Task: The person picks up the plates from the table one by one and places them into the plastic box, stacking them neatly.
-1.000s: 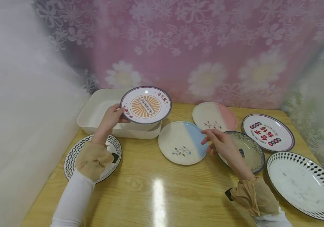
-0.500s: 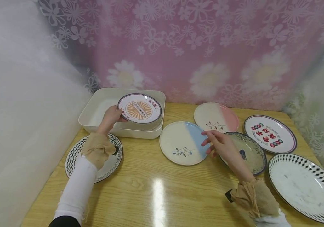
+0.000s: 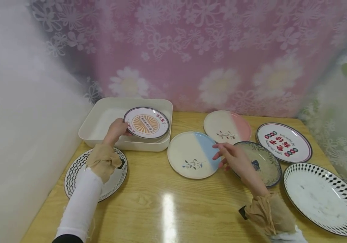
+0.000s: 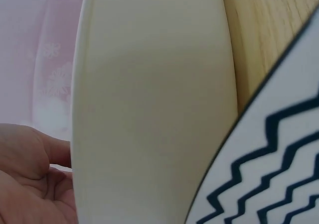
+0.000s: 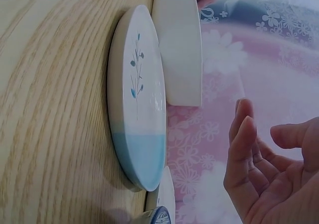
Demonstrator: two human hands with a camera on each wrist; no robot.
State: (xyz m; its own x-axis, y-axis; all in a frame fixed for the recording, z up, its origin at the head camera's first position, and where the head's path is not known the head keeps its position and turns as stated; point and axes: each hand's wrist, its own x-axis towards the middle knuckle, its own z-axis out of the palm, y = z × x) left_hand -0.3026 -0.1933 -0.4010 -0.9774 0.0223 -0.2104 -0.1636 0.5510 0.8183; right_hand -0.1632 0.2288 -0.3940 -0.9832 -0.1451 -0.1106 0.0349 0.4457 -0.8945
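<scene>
At the left of the counter (image 3: 143,209), a zigzag-rimmed plate (image 3: 117,179) lies partly under the left forearm, whose hand (image 3: 117,130) pinches the near-left rim of a sunburst plate (image 3: 146,123), which extends rightward from the fingers over the right part of a white bin (image 3: 143,145). Next comes a cream-and-blue plate (image 3: 191,155), then the right hand (image 3: 234,157), raised with fingers loosely bent and thumb apart, its fingertips over that plate's blue edge. Farther right lie a dark-rimmed fish plate (image 3: 265,165) and a diamond-rimmed plate (image 3: 323,199).
</scene>
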